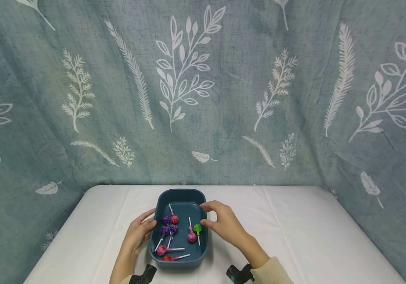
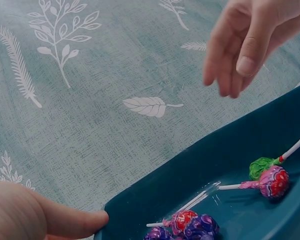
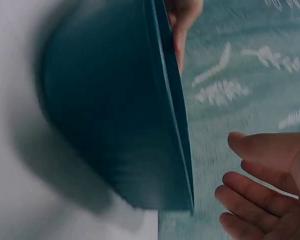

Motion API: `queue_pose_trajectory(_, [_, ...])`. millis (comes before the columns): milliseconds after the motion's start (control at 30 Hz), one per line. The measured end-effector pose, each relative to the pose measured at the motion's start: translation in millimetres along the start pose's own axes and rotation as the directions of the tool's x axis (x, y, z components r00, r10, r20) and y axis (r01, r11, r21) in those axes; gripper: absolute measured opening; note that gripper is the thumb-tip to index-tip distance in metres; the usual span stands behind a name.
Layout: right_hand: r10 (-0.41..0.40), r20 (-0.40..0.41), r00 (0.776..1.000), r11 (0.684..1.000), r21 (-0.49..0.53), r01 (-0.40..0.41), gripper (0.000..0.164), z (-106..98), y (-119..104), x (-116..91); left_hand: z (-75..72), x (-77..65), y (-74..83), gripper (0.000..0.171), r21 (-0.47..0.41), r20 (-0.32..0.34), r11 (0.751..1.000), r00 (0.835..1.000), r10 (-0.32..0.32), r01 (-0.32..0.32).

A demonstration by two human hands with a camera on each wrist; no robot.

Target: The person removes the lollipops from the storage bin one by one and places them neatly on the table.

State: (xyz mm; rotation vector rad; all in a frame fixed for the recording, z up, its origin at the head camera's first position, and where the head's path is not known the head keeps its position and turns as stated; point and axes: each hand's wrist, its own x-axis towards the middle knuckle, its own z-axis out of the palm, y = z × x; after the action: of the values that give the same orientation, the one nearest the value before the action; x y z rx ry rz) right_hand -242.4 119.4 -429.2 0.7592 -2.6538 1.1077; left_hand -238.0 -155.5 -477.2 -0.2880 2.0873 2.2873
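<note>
The tub (image 1: 181, 211) is sitting on the table (image 1: 330, 236), holding lollipops (image 1: 192, 237). The left hand (image 1: 137, 232), fingers loosely extended, is touching its left rim; the right hand (image 1: 226, 221), fingers parted and empty, is hovering beside the right. Table is spreading on both sides, cloth (image 1: 224, 110) hanging behind.

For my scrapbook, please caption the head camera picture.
Wrapped lollipops lie in a teal bin, left hand at its rim, right hand nearby.

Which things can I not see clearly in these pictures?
Head view: any print on the lollipop wrappers, too small.
Left wrist view: most of the left hand, lower parts of purple lollipops, cut off by edges.
Right wrist view: the inside of the box, hidden by its wall.
</note>
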Motion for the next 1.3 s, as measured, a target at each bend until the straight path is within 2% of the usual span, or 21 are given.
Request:
queue_pose_trajectory(133, [-0.035,0.136,0.99,0.999,0.008,0.035,0.04,8.1,-14.8,7.9,-1.2,-0.1,0.7,0.045,-0.002,-0.002,1.0,1.0,-0.003,0.003])
queue_pose_trajectory(300, [-0.106,0.248,0.963,0.993,-0.025,0.115,0.037,20.6,-29.4,16.9,-1.9,0.8,1.8,0.045,-0.005,-0.004,1.0,1.0,-0.001,0.001])
queue_pose_trajectory(533, [-0.229,0.378,0.897,0.951,-0.109,0.288,0.031,39.7,-43.7,29.9,-2.4,2.0,1.4,0.044,-0.014,-0.004,1.0,1.0,0.009,-0.009])
queue_pose_trajectory(633, [-0.246,0.429,0.869,0.935,-0.131,0.33,0.031,46.3,-46.1,34.7,-2.0,1.7,1.0,0.044,-0.022,0.004,1.0,1.0,0.014,-0.013])
queue_pose_trajectory(767, [-0.234,0.471,0.851,0.926,-0.158,0.342,0.031,51.3,-44.9,40.0,-1.2,1.2,0.8,0.044,-0.028,0.006,0.999,1.0,0.016,-0.016])
queue_pose_trajectory(967, [-0.183,0.479,0.859,0.921,-0.223,0.32,0.031,52.0,-33.8,51.7,-1.2,0.9,1.1,0.044,-0.031,0.002,0.999,1.0,0.017,-0.017])
queue_pose_trajectory(1067, [-0.166,0.491,0.855,0.918,-0.24,0.316,0.032,51.1,-27.3,56.6,-0.9,0.8,0.9,0.044,-0.033,0.011,0.999,1.0,0.014,-0.014])
queue_pose_trajectory(1167, [-0.179,0.512,0.841,0.906,-0.248,0.343,0.033,51.0,-23.4,60.6,-0.5,0.7,0.3,0.044,-0.034,0.01,0.999,1.0,0.012,-0.012])
queue_pose_trajectory(1300, [-0.22,0.551,0.805,0.877,-0.25,0.411,0.035,53.9,-22.3,64.9,-1.0,0.4,-0.7,0.044,-0.036,0.01,0.999,1.0,0.013,-0.013])
